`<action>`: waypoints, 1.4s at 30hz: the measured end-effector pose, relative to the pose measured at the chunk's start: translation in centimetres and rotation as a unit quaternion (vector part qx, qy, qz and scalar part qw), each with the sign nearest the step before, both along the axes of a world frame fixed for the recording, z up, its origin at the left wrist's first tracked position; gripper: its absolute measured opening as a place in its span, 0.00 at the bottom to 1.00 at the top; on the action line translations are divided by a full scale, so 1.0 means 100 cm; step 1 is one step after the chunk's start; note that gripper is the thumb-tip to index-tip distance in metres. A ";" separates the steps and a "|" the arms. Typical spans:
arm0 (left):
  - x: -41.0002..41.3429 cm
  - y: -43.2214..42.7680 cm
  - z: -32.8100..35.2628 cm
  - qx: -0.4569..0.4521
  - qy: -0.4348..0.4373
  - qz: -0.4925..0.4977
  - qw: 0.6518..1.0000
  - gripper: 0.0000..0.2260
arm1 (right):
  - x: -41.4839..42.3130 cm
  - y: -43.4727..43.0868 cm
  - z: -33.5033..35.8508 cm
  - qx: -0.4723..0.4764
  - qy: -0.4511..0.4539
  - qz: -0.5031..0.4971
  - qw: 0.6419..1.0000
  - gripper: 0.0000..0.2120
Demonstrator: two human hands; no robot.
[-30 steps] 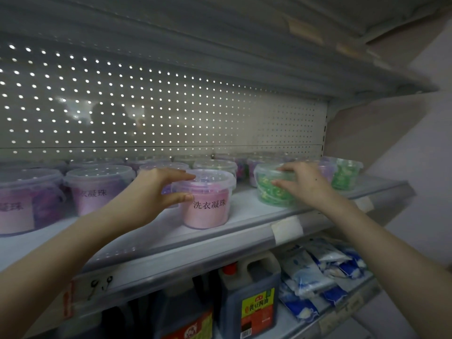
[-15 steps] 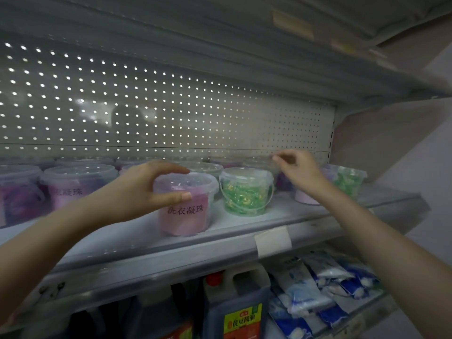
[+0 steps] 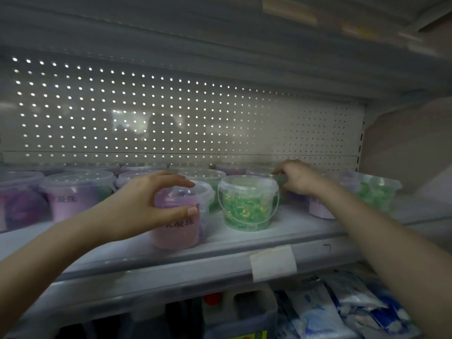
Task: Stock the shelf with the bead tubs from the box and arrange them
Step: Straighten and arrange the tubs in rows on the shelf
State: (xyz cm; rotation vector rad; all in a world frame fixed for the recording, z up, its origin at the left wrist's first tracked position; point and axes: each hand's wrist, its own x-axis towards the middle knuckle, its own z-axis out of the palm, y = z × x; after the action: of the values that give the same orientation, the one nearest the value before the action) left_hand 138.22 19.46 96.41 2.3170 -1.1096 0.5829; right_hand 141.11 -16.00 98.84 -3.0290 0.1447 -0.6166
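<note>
pink tub (image 3: 179,234) between left fingers (image 3: 171,178), rear tub (image 3: 282,192) in right fingers (image 3: 283,170)

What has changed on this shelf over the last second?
The right grip let go of the front green tub and reached back to pinch a rear tub. The left grip still holds the pink tub; both front tubs stay on the shelf.
</note>
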 end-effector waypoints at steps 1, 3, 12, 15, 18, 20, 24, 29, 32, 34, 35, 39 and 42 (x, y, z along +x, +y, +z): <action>0.000 0.000 -0.001 -0.002 0.001 0.002 1.000 0.30 | 0.001 0.001 0.000 0.009 -0.007 0.012 1.000 0.19; 0.000 0.001 -0.001 -0.002 0.005 0.004 1.000 0.27 | 0.000 0.006 -0.001 0.032 -0.018 0.043 0.998 0.17; -0.002 -0.006 0.000 -0.019 -0.003 0.010 1.000 0.28 | -0.012 0.014 -0.004 0.070 -0.062 0.085 0.992 0.23; -0.001 -0.003 -0.002 -0.032 -0.008 0.009 0.999 0.29 | -0.033 -0.001 -0.002 0.121 -0.114 0.076 0.983 0.22; -0.001 -0.001 -0.002 -0.040 -0.007 0.008 0.999 0.30 | -0.060 -0.023 0.004 0.136 -0.188 0.028 0.972 0.17; 0.001 -0.001 -0.002 -0.040 -0.008 0.005 0.999 0.30 | -0.076 -0.037 0.006 0.112 -0.179 -0.028 0.977 0.18; 0.000 -0.004 0.002 -0.020 0.002 0.010 1.000 0.31 | -0.096 -0.044 -0.005 0.085 -0.051 -0.095 0.991 0.28; -0.008 -0.022 0.012 -0.025 -0.012 0.009 1.000 0.31 | -0.097 -0.042 -0.019 0.042 -0.074 -0.106 0.991 0.19; -0.013 -0.038 0.019 -0.004 -0.042 0.012 0.999 0.31 | -0.096 -0.037 -0.022 0.057 -0.109 -0.094 0.988 0.15; -0.017 -0.049 0.024 0.013 -0.052 0.008 0.999 0.31 | -0.095 -0.033 -0.024 0.038 -0.118 -0.075 0.989 0.13; -0.018 -0.054 0.025 0.020 -0.056 0.003 0.998 0.31 | -0.096 -0.031 -0.024 0.026 -0.119 -0.065 0.990 0.12; -0.022 -0.074 0.030 0.052 -0.071 -0.002 0.996 0.24 | -0.101 -0.021 -0.026 0.020 -0.118 -0.024 0.992 0.13; -0.022 -0.088 0.032 0.065 -0.066 0.004 0.996 0.17 | -0.102 -0.006 -0.030 0.046 -0.142 0.018 0.989 0.16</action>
State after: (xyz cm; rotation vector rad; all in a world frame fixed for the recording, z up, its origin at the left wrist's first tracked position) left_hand 135.98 10.66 99.63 2.4249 -1.2332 0.6953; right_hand 130.87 -16.61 95.86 -2.8113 0.1015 -0.9975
